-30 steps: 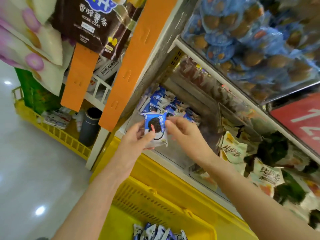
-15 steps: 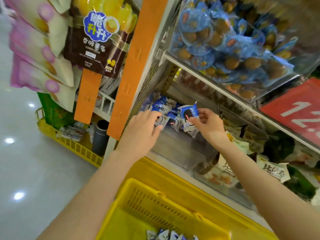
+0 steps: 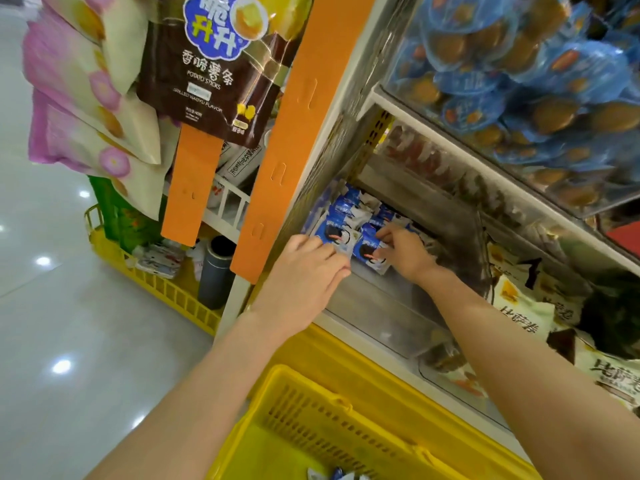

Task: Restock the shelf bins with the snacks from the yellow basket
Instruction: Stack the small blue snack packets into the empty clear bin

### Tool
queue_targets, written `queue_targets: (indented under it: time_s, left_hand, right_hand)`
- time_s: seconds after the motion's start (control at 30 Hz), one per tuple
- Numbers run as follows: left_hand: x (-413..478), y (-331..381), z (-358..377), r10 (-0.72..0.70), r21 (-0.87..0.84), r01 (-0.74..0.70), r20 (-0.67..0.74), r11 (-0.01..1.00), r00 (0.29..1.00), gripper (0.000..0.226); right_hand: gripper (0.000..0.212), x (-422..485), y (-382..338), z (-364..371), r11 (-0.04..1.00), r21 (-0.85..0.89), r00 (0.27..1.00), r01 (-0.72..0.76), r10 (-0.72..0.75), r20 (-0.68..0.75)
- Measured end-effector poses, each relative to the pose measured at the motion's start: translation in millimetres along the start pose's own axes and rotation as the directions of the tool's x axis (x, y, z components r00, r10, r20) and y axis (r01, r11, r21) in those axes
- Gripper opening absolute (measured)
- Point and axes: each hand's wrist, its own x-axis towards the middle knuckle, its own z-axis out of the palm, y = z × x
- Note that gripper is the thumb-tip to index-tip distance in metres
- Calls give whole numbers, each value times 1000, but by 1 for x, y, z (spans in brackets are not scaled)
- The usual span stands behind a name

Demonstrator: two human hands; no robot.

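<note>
A clear shelf bin (image 3: 377, 306) holds several blue-and-white cookie snack packs (image 3: 349, 206). My right hand (image 3: 407, 252) reaches into the bin and pinches one snack pack (image 3: 369, 254) lying at the front of the pile. Beside it, my left hand (image 3: 304, 271) has straight fingers whose tips touch another pack (image 3: 334, 233). Below my arms is the yellow basket (image 3: 311, 414), with a few more snack packs (image 3: 334, 474) showing at the bottom edge.
An orange strip (image 3: 277, 147) and hanging snack bags (image 3: 207, 64) stand left of the bin. Above is a bin of blue wrapped cakes (image 3: 519, 81). Pizza-roll packs (image 3: 523, 317) fill the bin to the right. A second yellow basket (image 3: 166, 289) sits on the floor at left.
My right hand carried the snack pack deeper into the bin and lowered it onto the pile. My left hand moved forward and now touches a neighbouring pack.
</note>
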Motion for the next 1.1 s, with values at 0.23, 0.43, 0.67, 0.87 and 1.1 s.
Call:
queue_targets:
  time_s: [0.23, 0.43, 0.67, 0.87, 1.1]
  left_hand:
    - [1, 0, 0, -7, 10, 7, -10, 1000, 1000, 26]
    - [1, 3, -4, -64, -34, 65, 35, 997, 997, 26]
    - [2, 14, -8, -138, 9, 138, 80, 990, 987, 25]
    - [-15, 48, -4, -152, 111, 142, 87, 984, 985, 35]
    - [-76, 91, 23, -92, 93, 81, 112, 992, 990, 34]
  right_hand:
    - [35, -1, 1, -2, 985, -160, 994, 68, -80, -69]
    - [56, -31, -14, -4, 1000, 11, 993, -25, 26, -119]
    - [44, -131, -16, -12, 981, 134, 979, 143, -120, -164]
    - [51, -206, 2, -3, 929, -232, 935, 289, -326, -140]
    - [34, -268, 43, 34, 915, -263, 897, 305, -369, -242]
